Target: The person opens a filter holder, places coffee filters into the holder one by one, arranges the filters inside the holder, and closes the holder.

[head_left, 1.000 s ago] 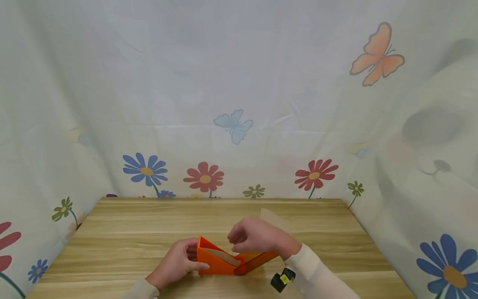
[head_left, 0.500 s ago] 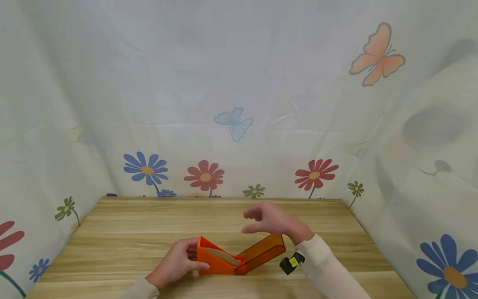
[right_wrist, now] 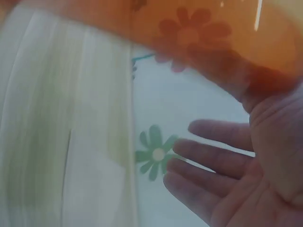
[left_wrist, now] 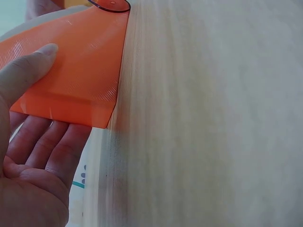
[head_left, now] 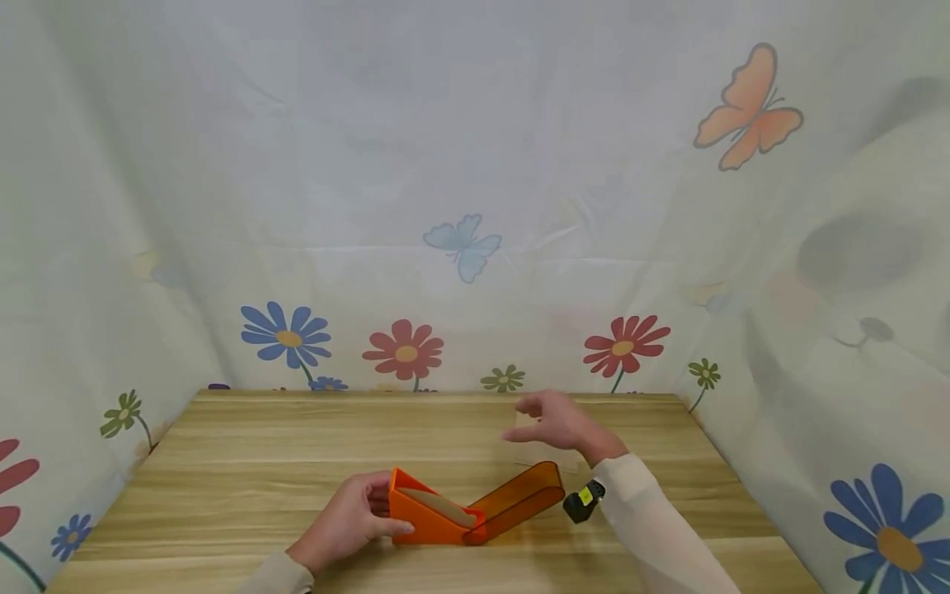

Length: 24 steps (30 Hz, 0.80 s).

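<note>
My left hand [head_left: 347, 525] grips the closed end of an orange plastic case [head_left: 430, 520], thumb on its near face and fingers behind. The case stands on the table with its see-through amber lid [head_left: 519, 499] swung out to the right on a hinge. Inside it shows the curved beige edge of something flat [head_left: 438, 505]; its kind is unclear. Beyond the lid, my right hand [head_left: 560, 425] hovers with fingers loosely bent, holding nothing. Below that hand a thin pale sheet [head_left: 547, 455] lies on the table, partly hidden. The right wrist view shows the fingers spread apart from the lid [right_wrist: 189, 33].
The wood-grain table [head_left: 312, 437] extends around the case. A pale curtain [head_left: 356, 165] with printed flowers and butterflies hangs behind and at both sides. A small black device with a yellow mark [head_left: 582, 502] is at my right wrist.
My right hand has moved from above the case and lid to farther back and right, uncovering the lid. The left hand and the case have stayed in place.
</note>
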Available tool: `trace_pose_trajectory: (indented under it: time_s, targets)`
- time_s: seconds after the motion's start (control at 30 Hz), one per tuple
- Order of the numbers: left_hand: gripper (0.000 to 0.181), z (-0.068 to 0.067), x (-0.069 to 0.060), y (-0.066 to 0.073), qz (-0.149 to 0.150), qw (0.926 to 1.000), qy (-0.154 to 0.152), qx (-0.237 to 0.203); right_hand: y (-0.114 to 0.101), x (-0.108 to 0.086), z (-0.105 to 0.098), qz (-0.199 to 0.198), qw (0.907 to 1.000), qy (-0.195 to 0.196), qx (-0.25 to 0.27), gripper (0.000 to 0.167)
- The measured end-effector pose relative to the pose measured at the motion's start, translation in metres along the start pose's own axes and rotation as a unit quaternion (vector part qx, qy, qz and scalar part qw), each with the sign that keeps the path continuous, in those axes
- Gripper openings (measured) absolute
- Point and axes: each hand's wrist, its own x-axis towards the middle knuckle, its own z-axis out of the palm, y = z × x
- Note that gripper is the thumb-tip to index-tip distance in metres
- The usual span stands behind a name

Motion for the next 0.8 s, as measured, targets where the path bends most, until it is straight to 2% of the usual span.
trace_pose_trajectory:
  time_s: [0.2, 0.37, 0.8]
  targets:
    - [0.057, -0.001, 0.0, 0.001, -0.003, 1.0, 0.001, 0.003, 0.021, 0.012, 0.004, 0.042, 0.9988, 0.025, 0.002, 0.067]
    - [0.057, -0.002, 0.0, 0.0, 0.002, 1.0, -0.002, 0.003, 0.037, 0.022, 0.009, 0.068, 0.9968, 0.04, -0.016, 0.066]
    - [0.057, -0.002, 0.001, -0.003, 0.012, 0.9999, -0.005, -0.006, 0.056, 0.032, 0.017, 0.136, 0.989, 0.058, 0.006, 0.065]
